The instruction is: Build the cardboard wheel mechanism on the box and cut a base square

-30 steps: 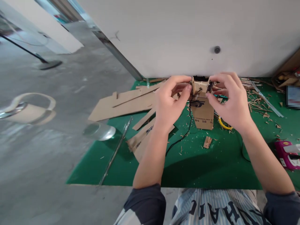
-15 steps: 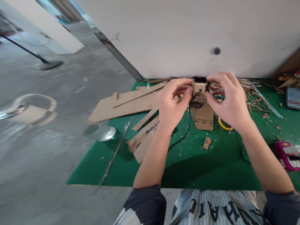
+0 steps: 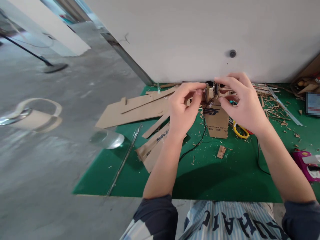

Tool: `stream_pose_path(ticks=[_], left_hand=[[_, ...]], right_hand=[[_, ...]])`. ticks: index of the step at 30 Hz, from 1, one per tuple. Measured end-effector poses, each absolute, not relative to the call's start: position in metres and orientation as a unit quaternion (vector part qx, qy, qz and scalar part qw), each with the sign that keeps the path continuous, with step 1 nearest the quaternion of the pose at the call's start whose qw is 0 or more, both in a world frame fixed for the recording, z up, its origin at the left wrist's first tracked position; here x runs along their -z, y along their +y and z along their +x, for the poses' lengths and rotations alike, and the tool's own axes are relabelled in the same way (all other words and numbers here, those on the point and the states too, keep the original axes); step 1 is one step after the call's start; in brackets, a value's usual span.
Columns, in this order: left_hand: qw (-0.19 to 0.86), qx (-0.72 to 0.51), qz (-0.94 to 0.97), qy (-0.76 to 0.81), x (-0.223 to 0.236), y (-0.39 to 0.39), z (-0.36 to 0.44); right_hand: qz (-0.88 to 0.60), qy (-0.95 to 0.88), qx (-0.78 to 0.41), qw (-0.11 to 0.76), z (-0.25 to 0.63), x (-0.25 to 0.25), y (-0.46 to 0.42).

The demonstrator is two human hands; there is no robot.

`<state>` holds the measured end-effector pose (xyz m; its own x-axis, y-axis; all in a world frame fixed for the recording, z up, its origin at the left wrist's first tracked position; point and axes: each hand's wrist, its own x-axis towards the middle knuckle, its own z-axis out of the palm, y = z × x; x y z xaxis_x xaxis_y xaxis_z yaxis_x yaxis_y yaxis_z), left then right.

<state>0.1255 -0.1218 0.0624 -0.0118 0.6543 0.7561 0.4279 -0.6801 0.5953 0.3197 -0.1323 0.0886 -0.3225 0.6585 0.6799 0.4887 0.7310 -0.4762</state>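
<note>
A brown cardboard box [image 3: 216, 125] with dark printing stands upright on the green table. Above its top my left hand [image 3: 183, 106] is closed, thumb and fingers pinching a small cardboard piece [image 3: 207, 93]. Opposite it, my right hand [image 3: 243, 105] pinches another small piece [image 3: 216, 89], which has a dark face and is held nearly edge-on. The two pieces face each other a short gap apart. A thin black wire [image 3: 205, 123] hangs from between the hands down to the table. Fingers partly hide both pieces and how they meet the box.
Flat cardboard sheets [image 3: 132, 110] and a clear rod [image 3: 125, 158] lie to the left, near a clear cup [image 3: 107, 139]. Yellow-handled scissors [image 3: 240, 130] lie right of the box. Cardboard scraps [image 3: 272, 106] litter the back right. A magenta device [image 3: 303, 165] is at the right.
My right hand has moved slightly left, bringing its dark-faced piece closer to my left hand. My left hand has stayed almost in place.
</note>
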Motion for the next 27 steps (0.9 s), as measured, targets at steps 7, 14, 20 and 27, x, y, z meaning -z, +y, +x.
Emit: stream_pose_path(ticks=[7, 14, 20, 27], left_hand=[[0.094, -0.593, 0.696, 0.394, -0.056, -0.112, 0.121], [0.093, -0.596, 0.681, 0.415, -0.057, -0.116, 0.122], [0.085, -0.603, 0.683, 0.403, -0.057, -0.114, 0.121], [0.092, -0.604, 0.679, 0.406, -0.055, -0.112, 0.12]], right_hand=[[-0.362, -0.799, -0.112, 0.467, 0.322, -0.083, -0.127], [-0.401, -0.72, -0.012, 0.567, 0.329, -0.065, -0.145], [-0.351, -0.863, -0.059, 0.358, 0.337, 0.01, -0.207], [-0.377, -0.903, -0.176, 0.108, 0.354, 0.062, -0.231]])
